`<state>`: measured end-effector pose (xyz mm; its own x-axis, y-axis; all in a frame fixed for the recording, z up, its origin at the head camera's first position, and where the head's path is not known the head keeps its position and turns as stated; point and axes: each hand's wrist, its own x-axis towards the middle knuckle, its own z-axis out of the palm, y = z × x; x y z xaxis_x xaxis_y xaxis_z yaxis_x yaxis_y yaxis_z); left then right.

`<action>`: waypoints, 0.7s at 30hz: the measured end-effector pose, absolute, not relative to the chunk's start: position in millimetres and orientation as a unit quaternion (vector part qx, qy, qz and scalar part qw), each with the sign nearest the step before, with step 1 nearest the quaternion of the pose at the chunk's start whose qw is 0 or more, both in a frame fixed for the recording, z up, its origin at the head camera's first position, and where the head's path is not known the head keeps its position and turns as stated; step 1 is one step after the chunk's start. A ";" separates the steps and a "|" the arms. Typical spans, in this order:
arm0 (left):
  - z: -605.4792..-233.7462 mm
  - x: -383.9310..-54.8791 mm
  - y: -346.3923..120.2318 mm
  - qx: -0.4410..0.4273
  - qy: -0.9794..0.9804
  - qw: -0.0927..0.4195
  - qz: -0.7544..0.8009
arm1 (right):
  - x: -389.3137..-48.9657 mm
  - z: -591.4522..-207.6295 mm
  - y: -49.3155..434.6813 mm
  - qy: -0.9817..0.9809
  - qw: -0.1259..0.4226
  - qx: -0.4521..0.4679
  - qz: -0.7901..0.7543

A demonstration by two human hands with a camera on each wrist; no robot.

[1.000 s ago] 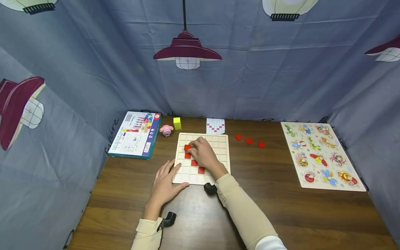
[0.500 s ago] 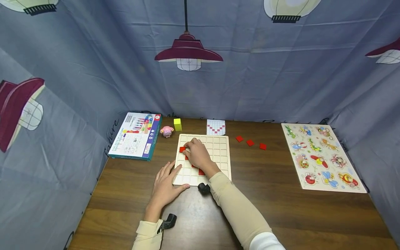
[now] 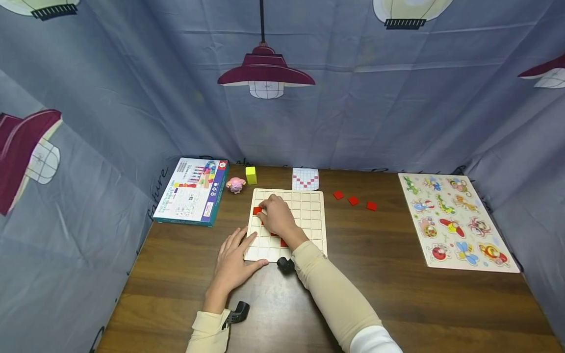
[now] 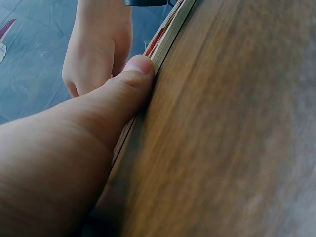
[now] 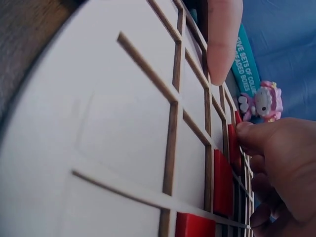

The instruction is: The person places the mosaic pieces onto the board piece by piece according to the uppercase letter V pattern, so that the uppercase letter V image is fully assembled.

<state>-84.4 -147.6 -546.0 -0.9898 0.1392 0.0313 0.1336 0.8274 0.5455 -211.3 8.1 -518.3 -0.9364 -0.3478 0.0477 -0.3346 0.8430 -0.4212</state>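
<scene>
On the table lies a pale wooden grid board (image 3: 311, 223) with red square tiles in a slanting row. My right hand (image 3: 279, 215) is over the board's left part, its fingers pinching a red square tile (image 3: 257, 211) near the upper left. In the right wrist view, the thumb (image 5: 254, 136) is against a red tile, and more red tiles (image 5: 223, 182) stand in the grid. My left hand (image 3: 232, 260) rests at the board's lower left corner, fingers spread; its thumb (image 4: 133, 74) touches the board's edge in the left wrist view.
A pattern card (image 3: 305, 179) lies behind the board. Loose red tiles (image 3: 353, 201) lie right of it. A boxed set (image 3: 190, 191), a pink figurine (image 3: 236, 185) and a yellow block (image 3: 250, 175) stand at the left back. An insect picture board (image 3: 459, 223) lies far right.
My right hand has moved left with the red tile, from over the second column to the left side of the grid, then stays almost still. My left hand has not moved.
</scene>
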 end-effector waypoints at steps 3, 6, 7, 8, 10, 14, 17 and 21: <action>-545.3 -84.5 -147.6 0.073 0.955 0.002 0.286 | -211.5 -517.5 7.9 0.958 0.016 -0.173 -0.228; -545.1 -85.1 -146.9 0.075 0.955 0.000 0.285 | -211.5 -516.5 8.6 0.954 0.012 -0.168 -0.247; -545.9 -85.2 -147.0 0.076 0.956 -0.003 0.284 | -211.4 -516.3 8.7 0.953 0.010 -0.168 -0.252; -546.9 -85.4 -147.1 0.077 0.956 -0.005 0.283 | -211.3 -516.4 8.5 0.952 0.007 -0.167 -0.257; -547.9 -85.2 -147.5 0.077 0.956 -0.007 0.283 | -211.0 -517.0 7.7 0.951 0.007 -0.162 -0.263; -548.4 -85.3 -148.5 0.077 0.957 -0.012 0.281 | -211.3 -515.5 6.1 0.952 0.012 -0.162 -0.260; -547.1 -85.6 -148.2 0.078 0.957 -0.011 0.279 | -212.4 -514.6 11.1 0.950 0.024 -0.176 -0.257; -546.5 -86.0 -147.3 0.077 0.957 0.001 0.281 | -212.2 -514.9 33.7 0.936 0.021 -0.182 -0.300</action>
